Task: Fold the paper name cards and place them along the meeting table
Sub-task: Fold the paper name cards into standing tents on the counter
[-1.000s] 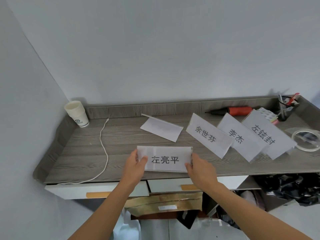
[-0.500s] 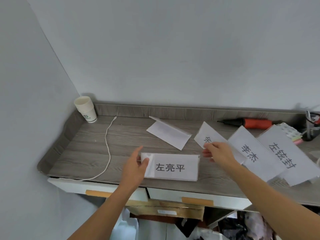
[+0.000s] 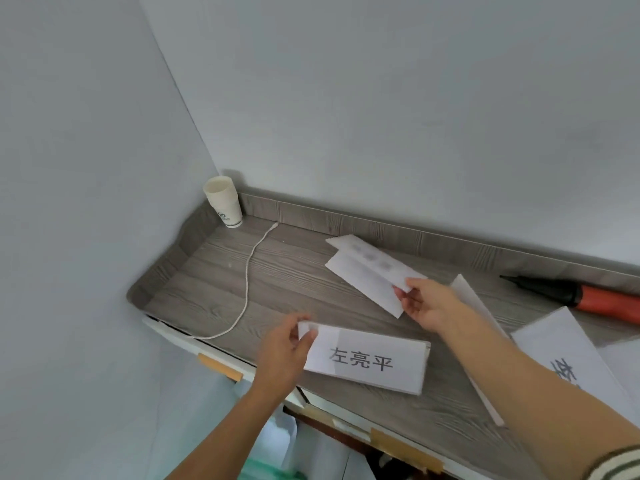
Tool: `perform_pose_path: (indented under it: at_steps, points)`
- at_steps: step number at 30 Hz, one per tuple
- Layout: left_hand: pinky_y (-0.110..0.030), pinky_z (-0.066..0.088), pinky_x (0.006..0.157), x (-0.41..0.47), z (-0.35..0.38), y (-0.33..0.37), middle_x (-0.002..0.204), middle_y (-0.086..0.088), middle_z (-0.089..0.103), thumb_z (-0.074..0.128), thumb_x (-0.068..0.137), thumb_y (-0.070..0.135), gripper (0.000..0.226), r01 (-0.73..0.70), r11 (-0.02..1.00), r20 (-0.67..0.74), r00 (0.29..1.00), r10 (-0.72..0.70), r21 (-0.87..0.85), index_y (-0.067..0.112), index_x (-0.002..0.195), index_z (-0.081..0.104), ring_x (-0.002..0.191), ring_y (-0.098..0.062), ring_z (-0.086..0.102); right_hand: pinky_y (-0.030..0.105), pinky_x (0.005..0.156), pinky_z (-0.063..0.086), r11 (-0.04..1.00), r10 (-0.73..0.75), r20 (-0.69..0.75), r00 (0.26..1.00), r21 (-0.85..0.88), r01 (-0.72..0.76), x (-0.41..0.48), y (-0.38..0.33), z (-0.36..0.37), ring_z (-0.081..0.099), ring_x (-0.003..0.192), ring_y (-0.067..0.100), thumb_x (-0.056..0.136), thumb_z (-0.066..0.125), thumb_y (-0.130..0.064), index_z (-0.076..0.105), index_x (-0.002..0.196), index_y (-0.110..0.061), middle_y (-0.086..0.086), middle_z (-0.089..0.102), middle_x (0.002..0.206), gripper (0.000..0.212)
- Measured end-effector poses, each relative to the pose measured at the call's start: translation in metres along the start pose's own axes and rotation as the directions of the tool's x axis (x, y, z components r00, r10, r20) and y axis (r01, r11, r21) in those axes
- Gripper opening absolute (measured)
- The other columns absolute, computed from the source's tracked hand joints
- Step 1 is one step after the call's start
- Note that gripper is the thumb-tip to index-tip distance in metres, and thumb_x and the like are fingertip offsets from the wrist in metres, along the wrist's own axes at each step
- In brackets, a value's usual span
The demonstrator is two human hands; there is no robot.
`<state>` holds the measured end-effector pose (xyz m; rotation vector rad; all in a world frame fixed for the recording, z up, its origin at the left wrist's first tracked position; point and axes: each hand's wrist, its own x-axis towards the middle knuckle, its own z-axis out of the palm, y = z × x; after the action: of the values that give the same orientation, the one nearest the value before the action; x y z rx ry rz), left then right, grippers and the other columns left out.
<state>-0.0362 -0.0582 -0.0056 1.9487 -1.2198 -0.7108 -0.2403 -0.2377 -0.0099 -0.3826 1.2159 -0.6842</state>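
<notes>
A folded white name card point(image 3: 367, 358) with black printed characters lies near the front edge of the grey wooden table point(image 3: 287, 282). My left hand point(image 3: 287, 348) pinches its left end. Farther back lies a second white paper card point(image 3: 367, 271), partly unfolded, its print blurred. My right hand point(image 3: 427, 303) pinches that paper's right end. Two more name cards sit at the right: one point(image 3: 474, 310) mostly hidden behind my right forearm, another point(image 3: 571, 355) with print cut off by the frame edge.
A stack of paper cups point(image 3: 224, 202) stands in the back left corner. A white cable point(image 3: 247, 285) runs from there to the front edge. A red and black tool point(image 3: 581, 296) lies at the back right. Walls close the left and back.
My right hand has let go of the front card's right end and moved back to take hold of the partly unfolded paper. The view has swung left and closer to the table.
</notes>
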Motion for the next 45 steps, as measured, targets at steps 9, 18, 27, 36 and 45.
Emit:
perform_pose_path:
  at_steps: [9,18,27,36,45]
  points:
    - [-0.030,0.057,0.079,0.003,-0.020,0.003,0.095,-0.003,0.073,0.047,0.098,0.025,0.021,0.148,0.922,-0.010,0.987,-0.163,-0.358,0.019,0.104,0.066,0.093,-0.020,0.069,0.015,0.044,0.040,0.608,-0.549,0.266,0.793,-0.524,0.597,-0.113,-0.014,-0.031,0.052,0.051,0.009,0.091,0.061,-0.017,0.069,0.083,-0.010,0.004,0.065,0.060,0.014]
    - [-0.027,0.055,0.071,0.006,-0.030,0.012,0.082,-0.006,0.078,0.036,0.101,0.034,0.041,0.214,0.805,0.040,0.972,-0.231,-0.553,0.013,0.093,0.071,0.079,-0.019,0.073,0.009,0.051,0.034,0.411,-0.626,0.308,0.716,-0.651,0.639,-0.134,0.074,-0.061,0.052,0.053,0.000,0.086,0.063,-0.019,0.068,0.068,-0.035,-0.013,0.060,0.055,0.024]
    - [-0.022,0.054,0.082,-0.001,-0.026,0.001,0.099,0.008,0.073,0.059,0.092,0.022,0.027,0.051,0.970,0.028,0.999,-0.046,-0.238,0.016,0.117,0.065,0.093,-0.004,0.068,0.025,0.056,0.053,-0.024,-0.776,0.254,0.578,-0.926,0.376,-0.109,0.099,-0.072,0.062,0.060,0.004,0.080,0.066,-0.051,0.067,0.085,-0.023,-0.015,0.068,0.070,0.029]
    - [-0.010,0.051,0.066,-0.005,-0.018,0.005,0.088,0.014,0.071,0.058,0.092,0.015,0.024,-0.004,0.996,0.013,1.000,0.005,-0.088,0.016,0.115,0.066,0.082,0.004,0.067,0.020,0.035,0.028,-0.329,-0.761,0.377,0.528,-0.926,0.186,-0.104,0.109,-0.060,0.055,0.038,0.011,0.076,0.077,-0.027,0.068,0.110,-0.007,-0.005,0.063,0.052,0.041]
    - [-0.023,0.049,0.073,0.003,-0.012,0.006,0.113,-0.002,0.063,0.059,0.091,0.028,0.033,-0.083,0.997,0.039,0.996,0.083,-0.008,0.027,0.124,0.056,0.094,-0.014,0.062,0.039,0.068,0.054,0.028,-0.956,0.006,0.294,-0.993,0.110,-0.129,0.080,-0.120,0.051,0.107,0.022,0.073,0.080,-0.020,0.064,0.118,-0.012,0.008,0.066,0.114,0.048]
